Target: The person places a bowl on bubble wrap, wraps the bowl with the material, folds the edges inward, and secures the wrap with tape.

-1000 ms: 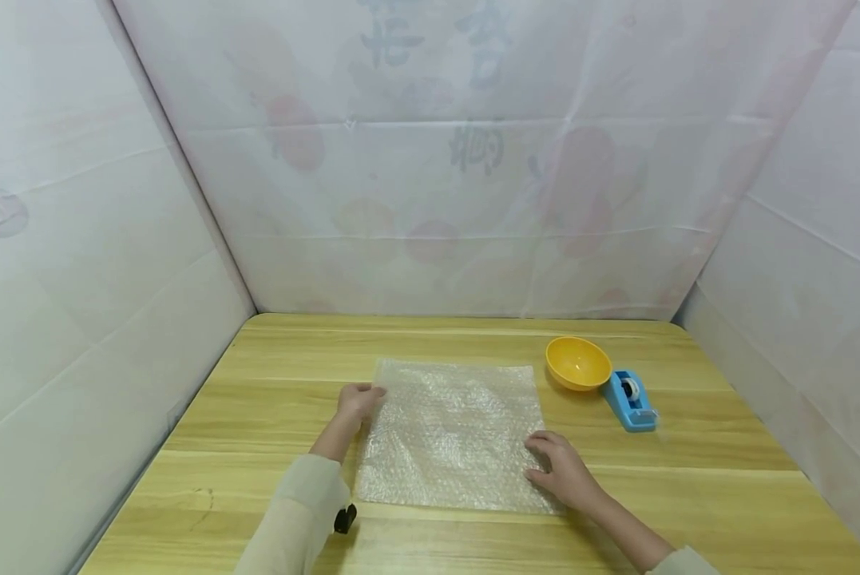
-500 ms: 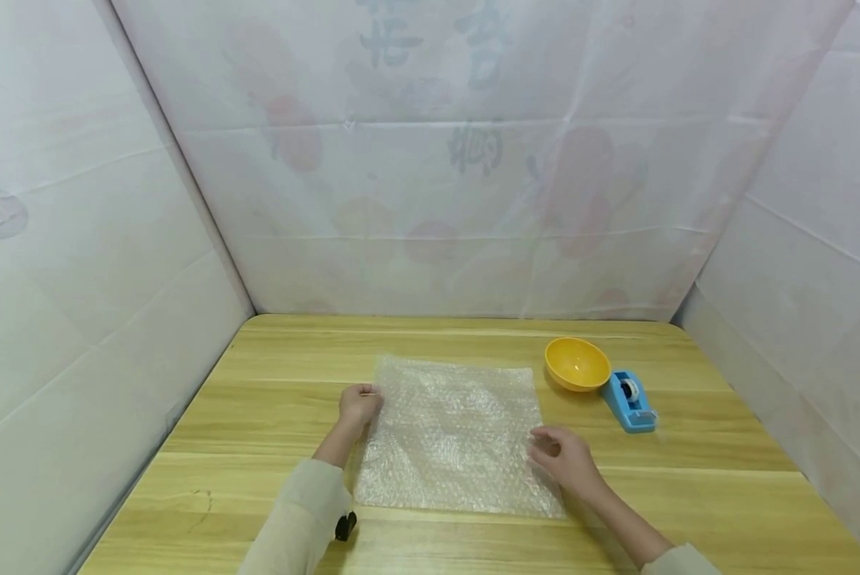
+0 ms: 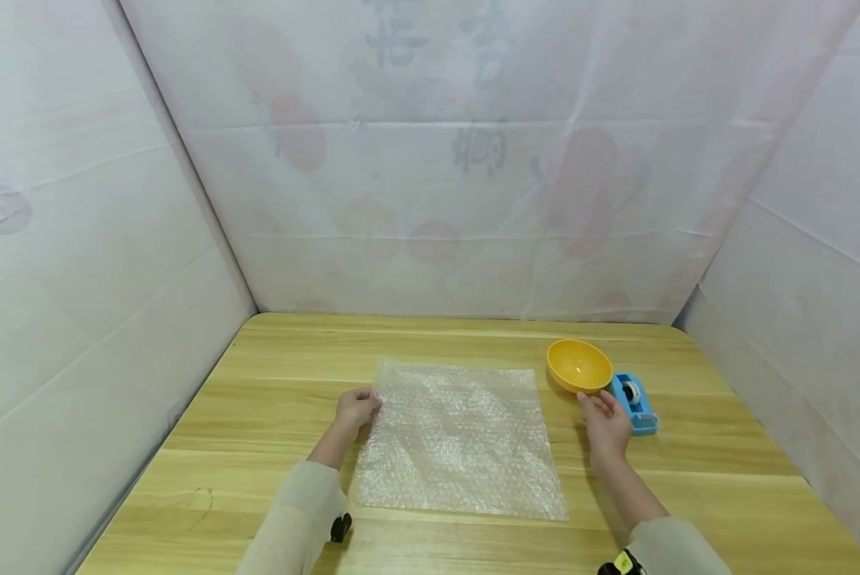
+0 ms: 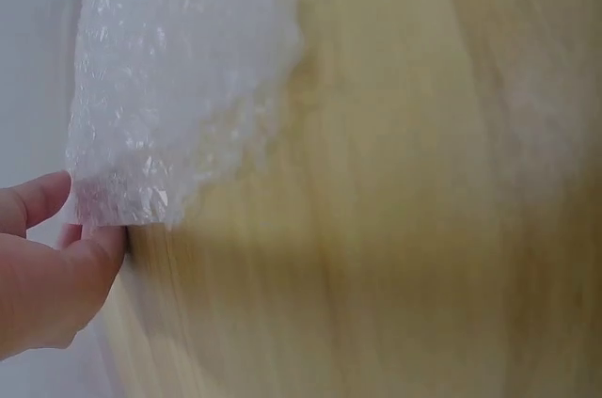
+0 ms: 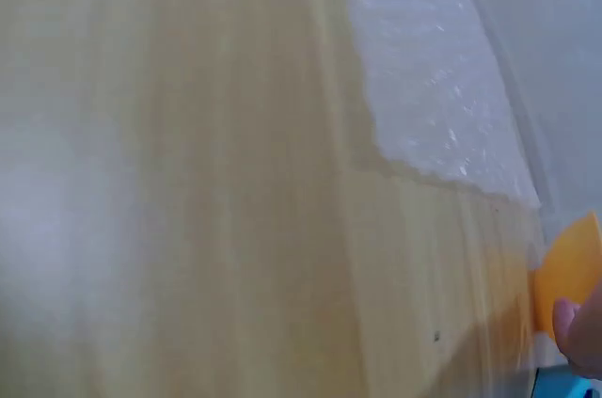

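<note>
A clear sheet of bubble wrap [image 3: 461, 439] lies on the wooden table. At its left edge my left hand [image 3: 355, 409] pinches the wrap; in the left wrist view the thumb [image 4: 42, 199] is at the edge and fingers reach under the film [image 4: 179, 50]. My right hand [image 3: 607, 423] is at the near side of an orange bowl [image 3: 579, 366], fingertips at or just before its rim. The right wrist view shows the thumb [image 5: 564, 321] in front of the bowl [image 5: 569, 271]; the other fingers are mostly cut off. Whether they touch it I cannot tell.
Close to the bowl's right side stands a blue tape dispenser [image 3: 634, 405] with a roll in it. The wooden table [image 3: 271, 415] is bounded by pale printed cloth walls [image 3: 430, 184] at the back and both sides.
My right hand has left the bubble wrap's right edge and moved forward and right to the bowl. The left hand stays at the left edge. Bowl and dispenser have not visibly moved.
</note>
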A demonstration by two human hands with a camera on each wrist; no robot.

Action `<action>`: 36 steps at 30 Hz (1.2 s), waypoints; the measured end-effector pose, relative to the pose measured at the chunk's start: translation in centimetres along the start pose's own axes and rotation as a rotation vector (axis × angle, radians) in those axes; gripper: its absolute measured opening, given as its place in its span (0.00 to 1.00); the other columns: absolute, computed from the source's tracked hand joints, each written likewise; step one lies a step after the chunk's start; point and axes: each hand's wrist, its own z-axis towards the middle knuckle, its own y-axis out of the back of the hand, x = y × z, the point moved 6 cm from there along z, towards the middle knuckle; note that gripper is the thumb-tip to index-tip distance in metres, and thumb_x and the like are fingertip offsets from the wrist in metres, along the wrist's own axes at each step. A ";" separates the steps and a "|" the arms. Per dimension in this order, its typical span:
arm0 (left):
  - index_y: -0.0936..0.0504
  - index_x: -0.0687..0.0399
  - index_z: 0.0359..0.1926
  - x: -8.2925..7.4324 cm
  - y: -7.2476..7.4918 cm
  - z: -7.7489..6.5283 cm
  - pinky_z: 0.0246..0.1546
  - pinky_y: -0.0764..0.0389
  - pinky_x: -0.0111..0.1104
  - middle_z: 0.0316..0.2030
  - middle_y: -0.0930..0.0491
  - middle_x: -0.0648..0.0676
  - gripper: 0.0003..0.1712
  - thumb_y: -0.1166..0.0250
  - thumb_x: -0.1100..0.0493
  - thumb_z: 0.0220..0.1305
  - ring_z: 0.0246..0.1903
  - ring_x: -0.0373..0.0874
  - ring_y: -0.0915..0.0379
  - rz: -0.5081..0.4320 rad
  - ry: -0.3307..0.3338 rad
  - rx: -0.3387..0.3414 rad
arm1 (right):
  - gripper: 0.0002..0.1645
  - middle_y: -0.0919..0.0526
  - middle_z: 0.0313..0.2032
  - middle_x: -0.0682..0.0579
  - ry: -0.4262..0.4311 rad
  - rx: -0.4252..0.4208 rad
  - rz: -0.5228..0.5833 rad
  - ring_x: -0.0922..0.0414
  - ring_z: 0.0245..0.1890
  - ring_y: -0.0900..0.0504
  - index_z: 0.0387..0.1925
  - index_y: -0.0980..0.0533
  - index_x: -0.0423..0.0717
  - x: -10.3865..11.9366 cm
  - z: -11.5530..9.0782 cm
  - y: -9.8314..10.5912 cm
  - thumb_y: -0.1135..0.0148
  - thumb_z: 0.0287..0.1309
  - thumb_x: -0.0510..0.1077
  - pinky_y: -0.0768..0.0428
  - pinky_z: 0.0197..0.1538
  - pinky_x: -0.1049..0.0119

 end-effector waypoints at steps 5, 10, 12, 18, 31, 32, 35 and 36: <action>0.26 0.73 0.49 -0.2 0.3 -0.5 0.37 0.19 0.32 0.39 0.21 0.64 0.16 0.42 0.67 0.61 0.35 0.47 0.22 0.001 0.039 -0.003 | 0.42 0.32 0.42 0.57 -0.080 -0.018 0.043 0.66 0.38 0.26 0.68 0.46 0.42 -0.3 1.1 0.0 0.42 0.59 0.52 0.21 0.41 0.81; 0.28 0.74 0.51 -0.4 0.4 -0.8 0.35 0.20 0.30 0.40 0.21 0.63 0.18 0.43 0.67 0.61 0.34 0.44 0.23 -0.027 0.056 0.000 | 0.46 0.33 0.45 0.57 -0.172 0.001 0.110 0.60 0.48 0.26 0.70 0.51 0.44 -0.7 2.1 -0.2 0.42 0.58 0.54 0.21 0.50 0.73; 0.28 0.74 0.51 -0.3 0.4 -0.7 0.34 0.20 0.28 0.39 0.21 0.62 0.18 0.42 0.67 0.61 0.32 0.42 0.24 -0.032 0.055 0.002 | 0.46 0.33 0.48 0.55 -0.199 0.013 0.145 0.57 0.52 0.27 0.70 0.52 0.43 -0.8 2.3 -0.3 0.43 0.58 0.54 0.22 0.52 0.71; 0.26 0.73 0.48 -0.1 0.3 -0.3 0.30 0.22 0.25 0.36 0.20 0.60 0.16 0.42 0.67 0.60 0.29 0.41 0.25 -0.034 0.042 -0.008 | 0.45 0.39 0.63 0.45 -0.273 0.075 0.240 0.52 0.63 0.34 0.71 0.54 0.44 -0.6 3.0 -1.0 0.46 0.60 0.53 0.26 0.58 0.64; 0.25 0.72 0.49 -0.2 0.4 -0.5 0.27 0.22 0.25 0.34 0.21 0.58 0.17 0.41 0.68 0.59 0.26 0.38 0.26 -0.038 0.037 -0.022 | 0.37 0.30 0.47 0.52 -0.403 0.090 0.391 0.59 0.50 0.24 0.71 0.51 0.49 -0.8 3.5 -1.8 0.50 0.64 0.45 0.26 0.57 0.63; 0.25 0.72 0.49 -0.2 0.4 -0.5 0.27 0.22 0.25 0.34 0.21 0.59 0.17 0.41 0.67 0.59 0.26 0.38 0.26 -0.042 0.040 -0.017 | 0.37 0.30 0.48 0.52 -0.405 0.090 0.397 0.60 0.49 0.24 0.71 0.51 0.49 -0.7 3.5 -1.8 0.50 0.64 0.44 0.26 0.57 0.63; 0.26 0.71 0.50 -0.1 0.3 -0.4 0.28 0.22 0.25 0.35 0.20 0.59 0.17 0.41 0.67 0.60 0.27 0.38 0.25 -0.051 0.050 -0.005 | 0.37 0.34 0.57 0.46 -0.408 0.103 0.402 0.58 0.52 0.26 0.72 0.53 0.49 -0.5 3.5 -1.9 0.53 0.65 0.43 0.27 0.58 0.64; 0.26 0.72 0.50 -0.1 0.2 -0.4 0.28 0.22 0.25 0.35 0.20 0.59 0.17 0.41 0.67 0.60 0.26 0.38 0.25 -0.052 0.051 -0.001 | 0.37 0.37 0.61 0.46 -0.412 0.108 0.404 0.58 0.54 0.27 0.72 0.54 0.49 -0.4 3.5 -1.9 0.54 0.66 0.43 0.27 0.58 0.65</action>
